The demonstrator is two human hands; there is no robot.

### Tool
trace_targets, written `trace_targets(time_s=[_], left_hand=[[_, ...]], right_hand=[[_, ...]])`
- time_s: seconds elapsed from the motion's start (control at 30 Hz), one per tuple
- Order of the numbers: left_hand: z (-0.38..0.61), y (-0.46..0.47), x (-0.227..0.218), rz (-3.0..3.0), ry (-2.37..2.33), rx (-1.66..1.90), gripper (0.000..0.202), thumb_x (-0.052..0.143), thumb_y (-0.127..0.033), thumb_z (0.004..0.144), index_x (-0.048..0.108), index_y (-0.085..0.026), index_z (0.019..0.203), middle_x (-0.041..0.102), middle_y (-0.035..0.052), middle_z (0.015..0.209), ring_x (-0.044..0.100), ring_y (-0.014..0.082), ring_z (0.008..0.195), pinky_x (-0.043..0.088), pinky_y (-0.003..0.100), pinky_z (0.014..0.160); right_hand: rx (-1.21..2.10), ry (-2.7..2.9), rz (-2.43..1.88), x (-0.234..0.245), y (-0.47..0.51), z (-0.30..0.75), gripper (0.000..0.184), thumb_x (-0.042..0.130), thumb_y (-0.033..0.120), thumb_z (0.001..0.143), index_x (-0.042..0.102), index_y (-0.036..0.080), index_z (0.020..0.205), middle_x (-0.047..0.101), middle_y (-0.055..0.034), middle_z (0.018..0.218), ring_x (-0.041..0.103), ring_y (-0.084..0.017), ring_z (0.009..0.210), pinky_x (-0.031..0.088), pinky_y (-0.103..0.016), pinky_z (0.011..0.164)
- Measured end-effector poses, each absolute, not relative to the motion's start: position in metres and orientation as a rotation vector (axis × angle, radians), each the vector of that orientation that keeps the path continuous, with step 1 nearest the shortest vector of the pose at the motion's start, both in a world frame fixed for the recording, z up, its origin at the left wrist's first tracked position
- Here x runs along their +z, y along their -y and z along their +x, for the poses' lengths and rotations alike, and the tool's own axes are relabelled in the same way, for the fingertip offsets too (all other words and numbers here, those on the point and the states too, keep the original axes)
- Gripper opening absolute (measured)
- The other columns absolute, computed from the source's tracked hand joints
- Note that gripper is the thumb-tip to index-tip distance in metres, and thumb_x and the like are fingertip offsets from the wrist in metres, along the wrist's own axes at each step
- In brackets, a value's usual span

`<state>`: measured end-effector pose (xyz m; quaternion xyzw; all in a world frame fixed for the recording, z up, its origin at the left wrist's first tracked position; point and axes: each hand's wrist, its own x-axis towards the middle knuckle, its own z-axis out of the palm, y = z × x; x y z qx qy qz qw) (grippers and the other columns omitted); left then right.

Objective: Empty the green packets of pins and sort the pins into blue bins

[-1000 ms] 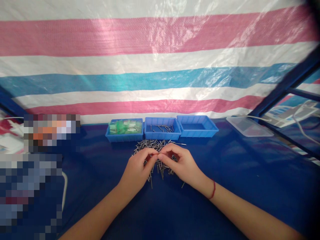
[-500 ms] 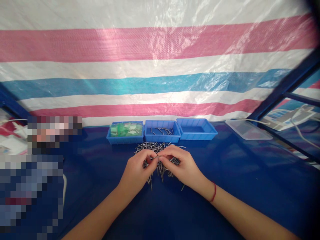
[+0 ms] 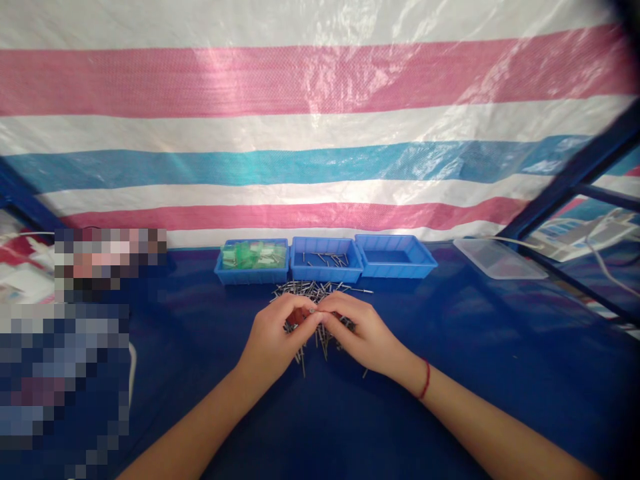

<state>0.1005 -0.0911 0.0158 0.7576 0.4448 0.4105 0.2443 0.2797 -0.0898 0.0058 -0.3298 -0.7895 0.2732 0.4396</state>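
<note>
My left hand [image 3: 277, 333] and my right hand [image 3: 361, 330] meet over the middle of the blue table, fingertips nearly touching. Between thumb and forefinger, both are closed in a pinch on one small metal blind rivet [image 3: 312, 310]; only its end shows, the rest being covered by fingers. Beneath and behind the hands lies a loose pile of blind rivets [image 3: 324, 341], thin silver pins pointing in all directions. Several stick out of the pile towards me. A red cord circles my right wrist.
Behind the pile stand three blue bins in a row: the left bin [image 3: 253, 275] holds green and clear packets, the middle bin [image 3: 327, 272] some rivets, the right bin [image 3: 400, 269] nothing visible. A clear plastic lid [image 3: 500, 259] lies right. Another person, blurred, is at left.
The rivet has turned between my fingertips, its end now facing me more. My hands have drawn slightly closer together, and the view has tilted a little.
</note>
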Motion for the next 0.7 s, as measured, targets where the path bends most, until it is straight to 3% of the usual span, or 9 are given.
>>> trace_targets(time_s=[0.17,0.33,0.47,0.7], left_hand=[[0.097,0.086,0.015,2.095,-1.299,1.043,0.029,0.058,-0.029,0.088,0.058,-0.02,0.115,0.066,-0.0008,0.083,0.057,0.0114,0.066,0.046,0.023,0.062],[0.092,0.082,0.012,2.343,-1.334,0.821,0.015,0.051,-0.022,0.09,0.065,-0.019,0.094,0.066,0.0029,0.088,0.06,0.0165,0.08,0.045,0.028,0.073],[0.09,0.082,0.008,2.579,-1.377,0.543,0.012,0.055,-0.018,0.086,0.066,-0.019,0.089,0.066,0.0041,0.092,0.059,0.021,0.088,0.041,0.033,0.074],[0.091,0.081,0.006,2.725,-1.396,0.372,0.014,0.056,-0.029,0.092,0.067,-0.023,0.097,0.064,0.0029,0.097,0.059,0.0195,0.088,0.037,0.032,0.071]], right_hand=[[0.313,1.813,-1.072,0.005,0.068,0.293,0.016,0.05,0.024,0.093,0.065,0.021,0.088,0.068,-0.0049,0.086,0.061,-0.018,0.08,0.047,-0.032,0.074],[-0.207,1.803,-1.391,0.001,0.042,0.31,0.025,0.048,0.031,0.093,0.068,0.018,0.1,0.068,-0.0091,0.088,0.057,-0.024,0.082,0.041,-0.039,0.078],[-0.23,1.834,-1.417,0.001,0.047,0.312,0.03,0.049,0.034,0.092,0.065,0.015,0.111,0.066,-0.0087,0.089,0.055,-0.024,0.083,0.041,-0.038,0.079],[-0.022,1.924,-1.278,0.0,0.068,0.305,0.021,0.052,0.025,0.089,0.064,0.017,0.105,0.065,-0.0058,0.089,0.057,-0.023,0.087,0.042,-0.037,0.081]])
